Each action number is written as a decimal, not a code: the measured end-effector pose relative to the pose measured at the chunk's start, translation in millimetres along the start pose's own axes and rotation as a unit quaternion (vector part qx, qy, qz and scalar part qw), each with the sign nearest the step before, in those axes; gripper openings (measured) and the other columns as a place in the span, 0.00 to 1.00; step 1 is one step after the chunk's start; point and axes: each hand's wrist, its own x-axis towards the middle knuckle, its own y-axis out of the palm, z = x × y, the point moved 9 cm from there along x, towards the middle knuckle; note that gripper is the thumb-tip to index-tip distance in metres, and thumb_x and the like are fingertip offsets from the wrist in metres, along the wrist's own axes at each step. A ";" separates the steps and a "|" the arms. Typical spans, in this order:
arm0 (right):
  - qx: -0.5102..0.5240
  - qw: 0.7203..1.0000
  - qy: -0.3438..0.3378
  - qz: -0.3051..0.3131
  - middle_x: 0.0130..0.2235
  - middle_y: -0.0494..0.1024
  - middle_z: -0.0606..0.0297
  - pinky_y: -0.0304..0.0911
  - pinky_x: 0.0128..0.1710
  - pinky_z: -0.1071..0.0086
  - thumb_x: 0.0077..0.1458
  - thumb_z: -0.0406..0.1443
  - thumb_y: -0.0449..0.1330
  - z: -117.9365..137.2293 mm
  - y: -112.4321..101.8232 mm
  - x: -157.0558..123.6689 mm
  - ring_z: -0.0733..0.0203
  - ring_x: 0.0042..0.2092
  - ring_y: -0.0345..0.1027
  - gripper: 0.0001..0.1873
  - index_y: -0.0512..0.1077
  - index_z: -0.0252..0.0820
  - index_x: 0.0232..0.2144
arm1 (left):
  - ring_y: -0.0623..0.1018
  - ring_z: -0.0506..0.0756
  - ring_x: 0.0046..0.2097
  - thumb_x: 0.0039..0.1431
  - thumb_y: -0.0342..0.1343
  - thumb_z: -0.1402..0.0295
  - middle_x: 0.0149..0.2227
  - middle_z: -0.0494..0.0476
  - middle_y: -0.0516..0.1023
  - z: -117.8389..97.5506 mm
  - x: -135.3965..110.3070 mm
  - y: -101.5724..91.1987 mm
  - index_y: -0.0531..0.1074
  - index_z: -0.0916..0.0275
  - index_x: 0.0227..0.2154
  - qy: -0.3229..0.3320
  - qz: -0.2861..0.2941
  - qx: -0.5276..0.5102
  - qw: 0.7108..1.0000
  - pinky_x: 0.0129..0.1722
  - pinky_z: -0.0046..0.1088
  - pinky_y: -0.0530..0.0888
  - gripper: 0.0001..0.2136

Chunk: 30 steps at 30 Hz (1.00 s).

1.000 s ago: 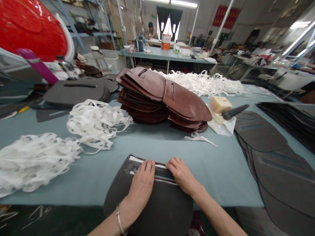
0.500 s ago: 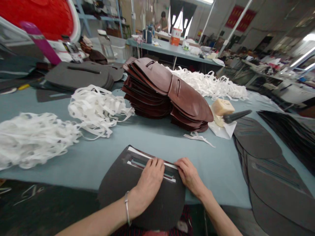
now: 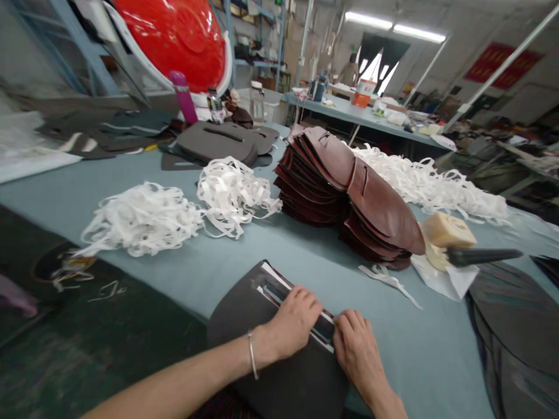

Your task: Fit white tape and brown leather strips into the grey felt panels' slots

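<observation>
A dark grey rounded panel (image 3: 244, 314) lies at the near edge of the table, partly overhanging toward me. It has a long slot, with white strips along the slot and along its straight upper edge. My left hand (image 3: 294, 326) lies across the slot, its fingers closed and pressed together over the white strip and the edge. At the right end of that edge, my right hand (image 3: 360, 352) pinches the panel's corner between thumb and bent fingers. Reddish-brown material shows along the edge; the palms hide part of the slot.
Beyond the panel stands a stack of brown leather pieces (image 3: 384, 203). White strip piles (image 3: 144, 218) lie to the left. A yellowish block (image 3: 449, 230) and a dark-handled tool (image 3: 484, 255) sit at right, near more dark panels (image 3: 519, 314). A person (image 3: 349, 73) is far off.
The view has swung left, so everything appears shifted right. My left fingers have curled more over the panel's edge. My right hand stays at the corner.
</observation>
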 end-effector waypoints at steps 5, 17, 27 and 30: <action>0.079 0.997 -0.001 -0.001 0.37 0.70 0.60 0.57 0.38 0.65 0.58 0.27 0.50 30.9 15.4 49.0 0.56 0.40 0.61 0.10 0.69 0.40 0.38 | 0.62 0.60 0.58 0.55 0.49 0.80 0.53 0.60 0.68 125.4 -33.0 -30.8 0.62 0.58 0.54 -0.150 -0.053 -0.020 0.987 0.56 0.45 0.57 0.24; 0.054 0.998 0.034 0.018 0.35 0.72 0.59 0.58 0.40 0.67 0.59 0.28 0.52 102.1 56.0 133.6 0.56 0.40 0.62 0.10 0.73 0.40 0.34 | 0.67 0.56 0.51 0.58 0.53 0.74 0.46 0.54 0.71 148.1 -47.6 -22.7 0.68 0.56 0.45 -0.123 -0.058 -0.102 0.985 0.52 0.38 0.60 0.13; 0.027 0.999 0.027 0.018 0.34 0.72 0.60 0.56 0.37 0.68 0.59 0.28 0.53 99.6 52.7 138.2 0.57 0.38 0.62 0.07 0.71 0.40 0.34 | 0.67 0.57 0.52 0.58 0.53 0.74 0.45 0.56 0.71 150.5 -47.3 -22.5 0.68 0.57 0.46 -0.125 -0.053 -0.074 0.988 0.52 0.40 0.61 0.14; 0.015 1.000 -0.017 0.016 0.37 0.71 0.58 0.57 0.38 0.65 0.59 0.27 0.53 113.2 49.0 127.3 0.56 0.40 0.61 0.08 0.71 0.39 0.38 | 0.65 0.58 0.55 0.59 0.50 0.76 0.47 0.57 0.72 139.5 -46.3 -22.6 0.68 0.57 0.47 -0.102 -0.045 -0.028 0.993 0.54 0.40 0.61 0.14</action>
